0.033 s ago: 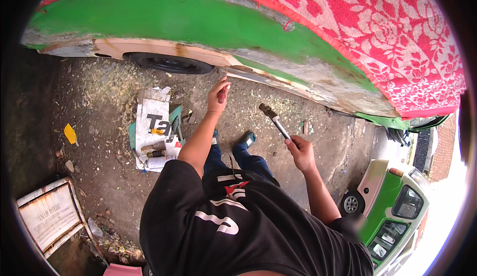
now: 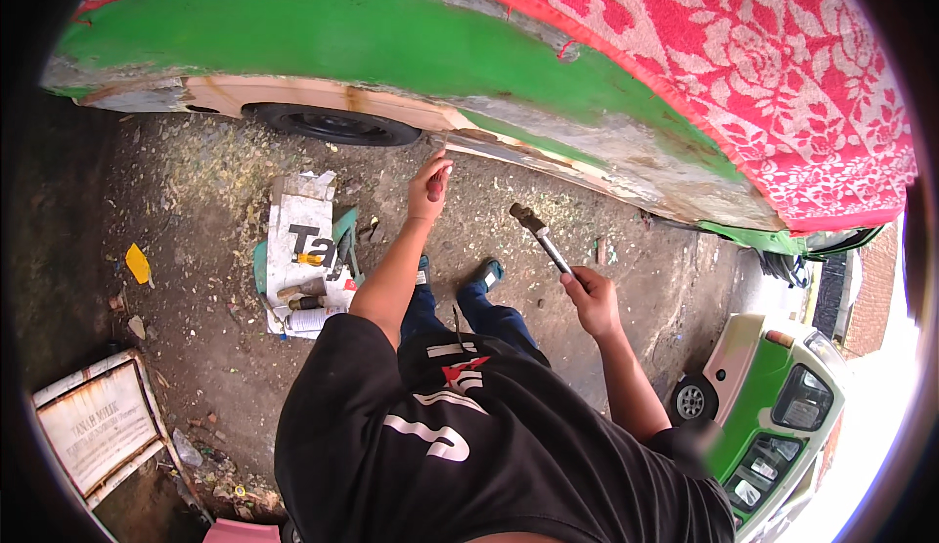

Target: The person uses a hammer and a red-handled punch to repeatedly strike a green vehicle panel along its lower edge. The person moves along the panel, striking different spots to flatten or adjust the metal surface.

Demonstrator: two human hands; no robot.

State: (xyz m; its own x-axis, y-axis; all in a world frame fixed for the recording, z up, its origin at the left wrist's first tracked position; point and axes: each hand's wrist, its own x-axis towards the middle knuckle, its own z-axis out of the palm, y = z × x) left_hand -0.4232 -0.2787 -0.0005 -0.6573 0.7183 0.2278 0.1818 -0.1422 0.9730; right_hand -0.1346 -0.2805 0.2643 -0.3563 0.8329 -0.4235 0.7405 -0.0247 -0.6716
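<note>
My left hand [image 2: 426, 195] is closed round the reddish handle of a thin-bladed hand tool [image 2: 436, 187], whose exact kind I cannot make out. Its blade points away from me at the lower edge of a green vehicle body [image 2: 323, 24], just right of the black wheel [image 2: 337, 124]; whether it touches is too small to tell. Bare metal and filler patches show along the sill [image 2: 533, 158]. Lower and to the right, my right hand [image 2: 593, 302] grips a hammer [image 2: 543, 237] by its silver handle. The hammer's dark head is raised, apart from the vehicle and the tool.
A red-and-white floral cloth [image 2: 724, 44] drapes over the vehicle. On the ground at left lies a white printed sheet [image 2: 298, 212] with a spray can [image 2: 308, 319] and small tools. A rusty framed sign [image 2: 100, 426] stands lower left; another green-and-white vehicle [image 2: 734, 372] is at right.
</note>
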